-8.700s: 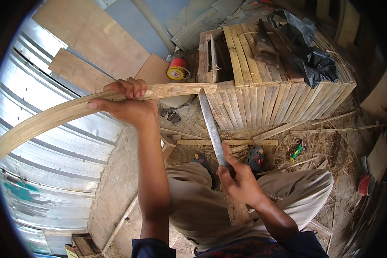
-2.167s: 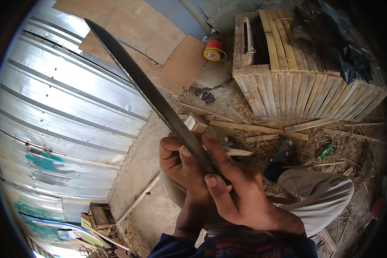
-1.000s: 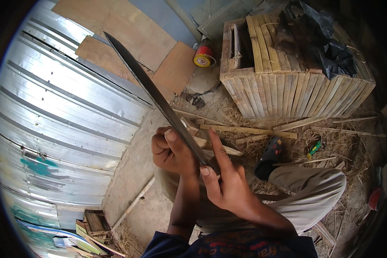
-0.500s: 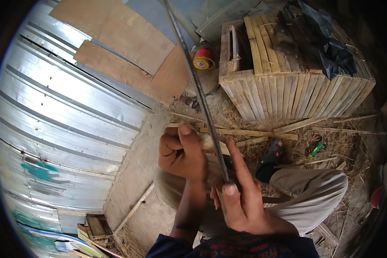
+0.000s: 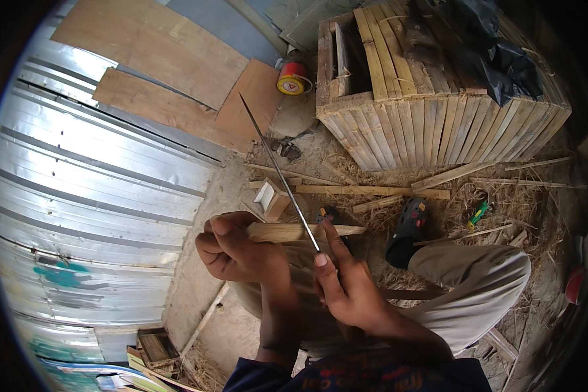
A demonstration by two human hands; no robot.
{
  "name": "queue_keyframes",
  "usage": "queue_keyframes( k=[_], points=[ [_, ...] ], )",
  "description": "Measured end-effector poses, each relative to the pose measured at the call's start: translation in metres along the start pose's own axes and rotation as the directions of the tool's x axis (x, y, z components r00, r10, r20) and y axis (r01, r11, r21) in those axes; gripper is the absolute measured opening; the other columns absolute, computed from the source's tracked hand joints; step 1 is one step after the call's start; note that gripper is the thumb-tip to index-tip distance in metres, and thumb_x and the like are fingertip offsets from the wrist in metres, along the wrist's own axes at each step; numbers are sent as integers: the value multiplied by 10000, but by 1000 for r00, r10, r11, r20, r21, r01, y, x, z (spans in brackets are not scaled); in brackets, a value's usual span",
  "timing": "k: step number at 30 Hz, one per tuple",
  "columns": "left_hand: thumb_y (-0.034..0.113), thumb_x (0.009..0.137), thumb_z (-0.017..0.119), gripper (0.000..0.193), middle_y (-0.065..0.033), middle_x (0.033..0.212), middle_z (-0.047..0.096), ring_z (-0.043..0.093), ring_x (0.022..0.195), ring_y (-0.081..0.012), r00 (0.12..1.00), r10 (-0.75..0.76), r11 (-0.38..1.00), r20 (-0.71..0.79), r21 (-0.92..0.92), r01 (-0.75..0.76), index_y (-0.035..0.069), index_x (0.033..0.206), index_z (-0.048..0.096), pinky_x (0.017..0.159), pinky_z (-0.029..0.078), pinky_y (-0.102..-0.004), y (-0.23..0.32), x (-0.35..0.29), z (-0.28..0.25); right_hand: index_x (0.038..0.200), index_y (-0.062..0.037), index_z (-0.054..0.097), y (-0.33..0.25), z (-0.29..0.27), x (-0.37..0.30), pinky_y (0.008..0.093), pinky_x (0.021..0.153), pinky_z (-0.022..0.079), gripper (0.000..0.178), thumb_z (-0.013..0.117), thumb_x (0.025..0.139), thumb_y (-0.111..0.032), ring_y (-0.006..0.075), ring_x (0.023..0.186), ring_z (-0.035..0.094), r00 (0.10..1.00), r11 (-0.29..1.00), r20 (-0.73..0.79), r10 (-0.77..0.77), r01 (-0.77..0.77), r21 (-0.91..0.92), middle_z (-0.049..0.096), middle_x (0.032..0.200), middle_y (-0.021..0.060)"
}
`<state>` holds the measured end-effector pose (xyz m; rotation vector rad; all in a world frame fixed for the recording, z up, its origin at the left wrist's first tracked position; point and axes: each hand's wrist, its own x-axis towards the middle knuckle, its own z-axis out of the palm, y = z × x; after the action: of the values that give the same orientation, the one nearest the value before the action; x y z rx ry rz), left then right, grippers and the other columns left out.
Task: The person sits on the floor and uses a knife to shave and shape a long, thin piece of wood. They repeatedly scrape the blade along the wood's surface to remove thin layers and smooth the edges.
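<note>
My left hand (image 5: 240, 253) is closed around one end of a short pale wooden piece (image 5: 287, 232), which sticks out rightward over my lap. In my closed right hand (image 5: 345, 286) is a long, slim, pointed knife (image 5: 276, 163), seen nearly edge-on. The blade slants up and to the left, its tip well beyond the wood, and its lower part crosses the piece in view. Whether its edge touches the wood I cannot tell. My right index finger stretches along the blade side, and the handle is mostly hidden in my palm.
A slatted wooden crate (image 5: 438, 130) stands ahead right, a black plastic bag (image 5: 513, 72) on top. Left of it is a red and yellow can (image 5: 294, 78). Plywood sheets (image 5: 150, 46) lean by the metal wall (image 5: 98, 215). Wooden strips (image 5: 372, 191), shavings and a green-handled tool (image 5: 480, 212) lie around.
The knife has tipped away and lower, so its whole blade and tip now show. My left hand has moved left and slightly down, and more of the wooden piece is visible.
</note>
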<state>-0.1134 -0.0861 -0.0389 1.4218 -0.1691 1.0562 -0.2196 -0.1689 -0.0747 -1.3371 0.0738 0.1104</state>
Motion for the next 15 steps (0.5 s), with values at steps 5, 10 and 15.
queue_keyframes(
  k=[5, 10, 15],
  points=[
    [303, 988, 515, 357, -28, 503, 427, 406, 386, -100, 1000, 20, 1000, -8, -16, -20, 100, 739, 358, 379, 337, -217, -3, -2, 6, 1389, 80, 317, 8, -6, -6, 414, 653, 521, 558, 453, 1034, -329, 285, 625, 644, 999, 999, 26, -31, 30, 35, 611, 683, 154],
    [305, 1000, 489, 335, -14, 526, 395, 381, 367, -112, 1000, -8, 990, -22, -142, 4, 100, 760, 378, 364, 303, -223, -9, 1, 8, 1036, 26, 563, 38, -6, -1, 359, 570, 477, 338, 449, 1047, -291, 199, 572, 602, 995, 991, -58, 75, -68, 117, 579, 635, 123],
    [303, 1011, 480, 327, -3, 551, 385, 378, 370, -98, 999, -16, 989, -52, -147, 8, 101, 770, 393, 347, 325, -194, -10, 0, 6, 1070, 31, 556, 50, -5, -1, 375, 554, 460, 323, 473, 1038, -280, 199, 559, 599, 999, 991, -6, 33, -32, 128, 565, 612, 120]
  ],
)
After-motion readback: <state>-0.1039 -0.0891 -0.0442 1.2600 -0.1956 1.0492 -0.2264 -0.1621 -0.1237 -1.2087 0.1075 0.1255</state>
